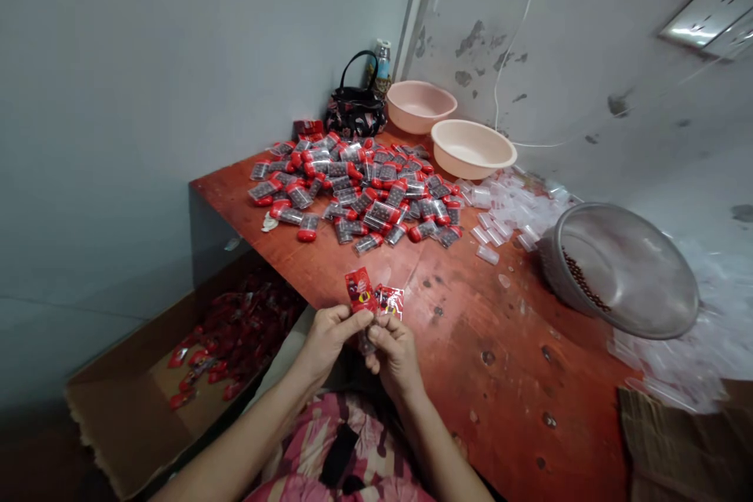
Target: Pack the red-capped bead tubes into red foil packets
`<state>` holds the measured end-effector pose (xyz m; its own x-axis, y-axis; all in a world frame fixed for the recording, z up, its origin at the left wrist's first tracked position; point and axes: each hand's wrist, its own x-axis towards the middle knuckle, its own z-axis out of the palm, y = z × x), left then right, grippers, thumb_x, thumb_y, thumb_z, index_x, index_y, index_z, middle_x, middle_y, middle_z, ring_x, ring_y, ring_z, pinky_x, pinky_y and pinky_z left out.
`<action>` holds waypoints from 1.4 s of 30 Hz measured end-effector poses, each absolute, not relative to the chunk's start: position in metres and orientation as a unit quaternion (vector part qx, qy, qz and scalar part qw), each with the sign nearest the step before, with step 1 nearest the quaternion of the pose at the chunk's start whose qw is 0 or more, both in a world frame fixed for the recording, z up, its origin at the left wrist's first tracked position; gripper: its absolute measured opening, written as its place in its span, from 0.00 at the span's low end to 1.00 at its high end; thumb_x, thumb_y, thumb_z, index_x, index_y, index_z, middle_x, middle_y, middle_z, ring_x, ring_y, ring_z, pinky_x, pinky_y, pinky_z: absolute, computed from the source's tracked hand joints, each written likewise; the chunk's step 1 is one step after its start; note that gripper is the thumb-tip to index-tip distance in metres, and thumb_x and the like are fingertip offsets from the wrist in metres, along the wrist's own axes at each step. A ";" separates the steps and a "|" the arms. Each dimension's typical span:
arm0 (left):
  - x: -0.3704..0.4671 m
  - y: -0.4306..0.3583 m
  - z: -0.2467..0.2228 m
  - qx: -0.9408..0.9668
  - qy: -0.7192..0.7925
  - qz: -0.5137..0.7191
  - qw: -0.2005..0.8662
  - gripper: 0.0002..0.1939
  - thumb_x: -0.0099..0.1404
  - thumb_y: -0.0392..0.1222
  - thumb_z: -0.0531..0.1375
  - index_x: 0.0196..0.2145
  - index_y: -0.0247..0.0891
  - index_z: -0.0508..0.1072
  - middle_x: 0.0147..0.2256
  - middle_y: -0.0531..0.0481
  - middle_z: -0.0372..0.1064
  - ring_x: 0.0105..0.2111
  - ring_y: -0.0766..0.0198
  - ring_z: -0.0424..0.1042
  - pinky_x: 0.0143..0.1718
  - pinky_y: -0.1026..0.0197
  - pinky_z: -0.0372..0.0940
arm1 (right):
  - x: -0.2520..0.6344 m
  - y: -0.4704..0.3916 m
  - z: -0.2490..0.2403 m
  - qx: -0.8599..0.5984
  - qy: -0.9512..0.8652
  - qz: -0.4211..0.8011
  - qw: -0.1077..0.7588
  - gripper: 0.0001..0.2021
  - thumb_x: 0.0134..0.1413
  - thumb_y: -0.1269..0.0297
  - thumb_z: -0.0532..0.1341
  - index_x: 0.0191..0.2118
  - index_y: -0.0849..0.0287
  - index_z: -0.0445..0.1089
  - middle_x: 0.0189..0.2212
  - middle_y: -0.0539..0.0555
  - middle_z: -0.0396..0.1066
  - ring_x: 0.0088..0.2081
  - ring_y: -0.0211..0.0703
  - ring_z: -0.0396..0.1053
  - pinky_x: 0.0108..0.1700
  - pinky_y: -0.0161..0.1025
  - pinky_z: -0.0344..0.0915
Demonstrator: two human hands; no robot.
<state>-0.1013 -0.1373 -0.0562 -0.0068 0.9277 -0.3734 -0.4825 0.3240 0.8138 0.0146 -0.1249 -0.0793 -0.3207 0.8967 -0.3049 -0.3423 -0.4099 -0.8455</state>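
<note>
Near the table's front edge, my left hand (330,339) pinches a small red printed card (360,289) between thumb and fingers. Close beside it, my right hand (398,351) is closed on a small clear pack (365,342) with dark contents, largely covered by the fingers. A second red printed card (391,301) sticks up above the right hand; how it joins the pack cannot be made out. Beyond both hands lies a heap of clear packs with red ends (382,213), filled with dark beads.
A cardboard box (126,400) with red packs stands low at left. On the red table (471,306) are a grey basin (632,271) with brown beads, clear plastic sleeves (509,208), a cream basin (474,149), a pink basin (420,106) and a black handbag (354,111).
</note>
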 end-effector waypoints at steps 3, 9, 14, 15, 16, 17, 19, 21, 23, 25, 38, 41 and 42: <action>-0.100 -0.136 -0.051 0.185 0.440 0.572 0.667 0.12 0.53 0.46 0.62 0.25 0.33 0.70 0.19 0.52 0.68 0.16 0.65 0.66 0.19 0.62 0.62 | 0.017 -0.128 -0.075 -0.446 -0.405 0.685 0.410 0.12 0.45 0.58 0.64 0.28 0.61 0.64 0.14 0.44 0.63 0.12 0.28 0.57 0.13 0.25 0.53; -0.095 -0.137 -0.053 0.148 0.440 0.596 0.655 0.11 0.50 0.43 0.64 0.25 0.31 0.70 0.19 0.52 0.67 0.17 0.66 0.66 0.18 0.63 0.63 | 0.017 -0.132 -0.073 -0.470 -0.474 0.625 0.404 0.10 0.46 0.60 0.63 0.30 0.61 0.66 0.16 0.45 0.64 0.14 0.29 0.58 0.16 0.27 0.58; -0.098 -0.141 -0.052 0.187 0.384 0.556 0.713 0.11 0.54 0.45 0.61 0.26 0.32 0.70 0.19 0.52 0.66 0.14 0.65 0.64 0.15 0.60 0.63 | 0.013 -0.130 -0.080 -0.436 -0.379 0.699 0.422 0.12 0.45 0.58 0.63 0.28 0.61 0.63 0.15 0.44 0.64 0.11 0.28 0.57 0.12 0.25 0.53; -0.098 -0.141 -0.051 0.182 0.383 0.558 0.713 0.12 0.55 0.45 0.61 0.26 0.32 0.70 0.19 0.52 0.66 0.14 0.65 0.64 0.15 0.60 0.62 | 0.013 -0.129 -0.080 -0.437 -0.379 0.699 0.420 0.12 0.45 0.58 0.63 0.28 0.61 0.63 0.15 0.44 0.64 0.11 0.28 0.57 0.12 0.25 0.53; -0.099 -0.140 -0.051 0.171 0.385 0.564 0.710 0.12 0.54 0.46 0.61 0.26 0.32 0.70 0.19 0.51 0.67 0.14 0.65 0.64 0.16 0.61 0.62 | 0.012 -0.129 -0.079 -0.443 -0.391 0.691 0.416 0.12 0.45 0.58 0.63 0.29 0.61 0.64 0.14 0.44 0.63 0.11 0.28 0.57 0.12 0.25 0.53; -0.099 -0.139 -0.051 0.157 0.390 0.572 0.705 0.12 0.54 0.46 0.61 0.26 0.32 0.71 0.20 0.50 0.68 0.15 0.65 0.65 0.16 0.61 0.62 | 0.013 -0.129 -0.078 -0.452 -0.413 0.674 0.413 0.11 0.45 0.58 0.63 0.30 0.61 0.65 0.14 0.44 0.63 0.12 0.29 0.57 0.13 0.26 0.54; -0.099 -0.136 -0.053 0.123 0.403 0.590 0.688 0.12 0.52 0.44 0.63 0.26 0.31 0.72 0.22 0.48 0.70 0.19 0.65 0.67 0.20 0.62 0.63 | 0.014 -0.130 -0.076 -0.471 -0.479 0.614 0.414 0.10 0.45 0.59 0.63 0.31 0.60 0.67 0.17 0.46 0.65 0.16 0.30 0.60 0.17 0.27 0.58; -0.098 -0.134 -0.055 0.102 0.420 0.604 0.669 0.11 0.50 0.42 0.65 0.27 0.30 0.74 0.24 0.46 0.72 0.23 0.64 0.69 0.25 0.63 0.64 | 0.014 -0.132 -0.074 -0.479 -0.531 0.559 0.420 0.09 0.45 0.61 0.63 0.32 0.60 0.69 0.21 0.49 0.68 0.21 0.33 0.63 0.21 0.29 0.61; -0.098 -0.134 -0.058 0.113 0.426 0.602 0.666 0.12 0.49 0.41 0.65 0.29 0.29 0.75 0.24 0.46 0.72 0.23 0.64 0.70 0.25 0.64 0.64 | 0.014 -0.133 -0.074 -0.473 -0.531 0.565 0.419 0.08 0.45 0.61 0.63 0.31 0.59 0.69 0.21 0.49 0.68 0.20 0.33 0.63 0.20 0.29 0.61; -0.099 -0.136 -0.059 0.151 0.409 0.578 0.690 0.14 0.52 0.43 0.63 0.33 0.28 0.75 0.21 0.47 0.71 0.18 0.64 0.68 0.20 0.63 0.62 | 0.013 -0.134 -0.076 -0.455 -0.480 0.628 0.410 0.09 0.45 0.60 0.63 0.30 0.60 0.68 0.17 0.46 0.66 0.15 0.31 0.60 0.15 0.28 0.57; -0.103 -0.138 -0.051 0.108 0.467 0.601 0.640 0.13 0.48 0.43 0.66 0.25 0.29 0.71 0.19 0.51 0.66 0.16 0.69 0.62 0.13 0.67 0.58 | 0.008 -0.134 -0.070 -0.394 -0.401 0.709 0.427 0.15 0.45 0.61 0.64 0.41 0.60 0.69 0.26 0.51 0.73 0.24 0.36 0.70 0.28 0.32 0.69; -0.104 -0.139 -0.049 0.107 0.436 0.613 0.650 0.13 0.52 0.45 0.63 0.27 0.29 0.71 0.21 0.50 0.67 0.18 0.69 0.63 0.15 0.67 0.58 | 0.007 -0.136 -0.072 -0.406 -0.381 0.708 0.435 0.13 0.44 0.61 0.65 0.38 0.61 0.70 0.26 0.51 0.73 0.23 0.35 0.70 0.27 0.32 0.68; -0.104 -0.140 -0.050 0.110 0.426 0.616 0.653 0.13 0.53 0.46 0.62 0.28 0.30 0.71 0.21 0.50 0.67 0.18 0.69 0.63 0.15 0.67 0.59 | 0.006 -0.137 -0.074 -0.411 -0.378 0.706 0.437 0.13 0.44 0.61 0.65 0.37 0.61 0.70 0.26 0.50 0.73 0.22 0.35 0.70 0.26 0.32 0.68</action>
<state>-0.1045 -0.1402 -0.0499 -0.1230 0.8987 -0.4210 -0.7110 0.2162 0.6691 0.0057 -0.1366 -0.0736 -0.2807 0.9266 -0.2504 -0.3058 -0.3336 -0.8917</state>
